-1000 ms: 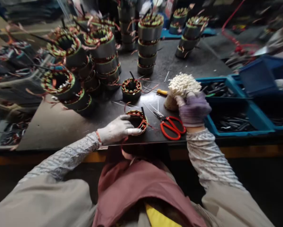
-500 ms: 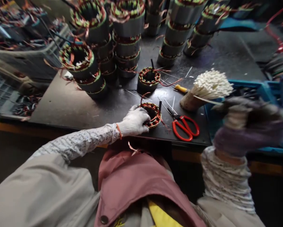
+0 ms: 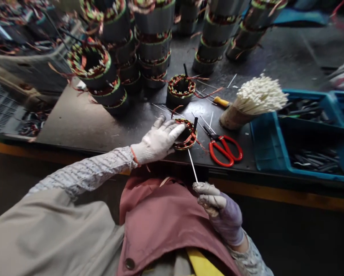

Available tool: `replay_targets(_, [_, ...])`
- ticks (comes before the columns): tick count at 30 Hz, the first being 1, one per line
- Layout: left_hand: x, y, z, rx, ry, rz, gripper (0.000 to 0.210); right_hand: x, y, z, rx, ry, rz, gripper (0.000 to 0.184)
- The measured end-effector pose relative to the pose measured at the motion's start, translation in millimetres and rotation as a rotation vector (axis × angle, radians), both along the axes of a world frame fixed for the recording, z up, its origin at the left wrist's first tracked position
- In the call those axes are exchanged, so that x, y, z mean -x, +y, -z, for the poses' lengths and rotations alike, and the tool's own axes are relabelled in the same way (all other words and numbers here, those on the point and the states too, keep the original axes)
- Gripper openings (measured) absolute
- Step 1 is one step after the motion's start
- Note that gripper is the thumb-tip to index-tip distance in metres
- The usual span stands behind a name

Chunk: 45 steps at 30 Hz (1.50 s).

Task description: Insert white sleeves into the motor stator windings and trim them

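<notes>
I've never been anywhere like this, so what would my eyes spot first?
Probably the bunch of white sticks in a brown holder, right of centre, then the red-handled scissors to its left and nearer. In the middle, the gloved left hand rests on a wire-wound ring; below, the right hand pinches a single white stick.

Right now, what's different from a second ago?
The right hand has left the bundle of white sticks, come back toward the wearer's body, and now holds one white stick pointing at the near wire-wound ring. The left hand stays on that ring; the red-handled scissors still lie beside it.
</notes>
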<state>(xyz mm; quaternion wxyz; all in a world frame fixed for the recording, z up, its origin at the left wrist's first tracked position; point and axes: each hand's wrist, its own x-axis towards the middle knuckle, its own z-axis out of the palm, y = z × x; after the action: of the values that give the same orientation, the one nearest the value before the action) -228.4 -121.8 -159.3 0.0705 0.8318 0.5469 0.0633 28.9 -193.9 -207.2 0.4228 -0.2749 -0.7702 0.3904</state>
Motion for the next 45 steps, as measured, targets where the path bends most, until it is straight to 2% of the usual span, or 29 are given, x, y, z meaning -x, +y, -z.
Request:
replay_targets(3, [6, 4, 8.4, -0.001, -0.023, 0.08, 0.049, 3, -4, 5.7, 0.009, 0.022, -0.044, 0.026])
replay_targets(5, [5, 7, 12.1, -0.008, -0.042, 0.096, 0.041, 5, -5, 9.0, 0.031, 0.024, -0.021, 0.024])
replay_targets(10, [0, 10, 9.0, 0.022, -0.095, 0.068, 0.044, 16, -2, 19.5, 0.062, 0.03, 0.049, 0.02])
replay_targets(13, [-3, 7, 7.2, 0.065, -0.16, -0.02, 0.052, 38, 15, 27.0, 0.071, 0.069, 0.131, 0.014])
replay_targets(17, [-11, -4, 16.4, 0.057, -0.366, -0.285, 0.065, 72, 47, 30.5, 0.057, 0.158, 0.301, 0.004])
replay_targets(19, [-16, -9, 25.3, -0.03, -0.452, -0.31, 0.054, 78, 56, 27.2, 0.076, 0.19, 0.348, 0.004])
replay_targets(22, [-18, -10, 38.5, -0.19, -0.485, -0.196, 0.026, 74, 58, 16.6, 0.065, 0.138, 0.371, 0.002])
replay_targets(27, [-14, -3, 50.3, -0.374, -0.558, -0.062, 0.017, 70, 63, -3.7, -0.087, -0.083, 0.332, 0.004])
replay_targets(33, [-13, 0, 57.4, -0.491, -0.601, 0.015, 0.017, 80, 84, 1.0, -0.221, -0.298, 0.337, 0.014])
replay_targets(37, [-11, 1, 58.9, -0.473, -0.56, 0.045, 0.018, 78, 88, -5.2, -0.547, -0.458, 0.436, 0.018])
replay_targets(40, [-7, 1, 52.6, -0.38, -0.475, 0.054, 0.021, 70, 88, -18.2, -0.72, -0.512, 0.356, 0.019])
replay_targets(42, [-5, 1, 45.6, -0.272, -0.384, 0.043, 0.034, 63, 82, -26.1, -0.656, -0.429, 0.268, 0.014])
replay_targets(43, [-4, 1, 41.9, -0.219, -0.332, 0.022, 0.044, 61, 77, -29.2, -0.516, -0.344, 0.24, 0.011])
replay_targets(45, [-2, 2, 35.3, -0.138, -0.235, -0.043, 0.061, 60, 64, -33.7, -0.116, -0.144, 0.2, 0.013])
